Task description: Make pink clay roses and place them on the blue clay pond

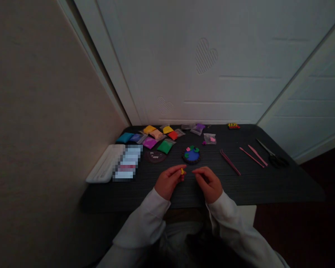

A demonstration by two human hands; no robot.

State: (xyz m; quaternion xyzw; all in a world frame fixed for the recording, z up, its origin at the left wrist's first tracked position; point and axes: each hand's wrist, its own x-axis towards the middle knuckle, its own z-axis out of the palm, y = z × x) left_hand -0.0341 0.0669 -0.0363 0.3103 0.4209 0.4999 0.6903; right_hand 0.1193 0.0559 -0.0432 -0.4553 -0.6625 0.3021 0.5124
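Between the thumb and fingers of my left hand is a small yellow piece of clay. My right hand is a short way to the right, its thumb and forefinger drawn together; whatever may be between them is too small to make out. Just beyond both hands sits a round clay pond with a blue middle and a dark rim, bearing green pads and a pink flower. To the right of it lie red tweezers.
Several bags of coloured clay, including a green one, lie at the back left. At the left are a white tray and a blurred-out sheet. Pink modelling tools and scissors rest at the right. A white panelled door stands behind the table.
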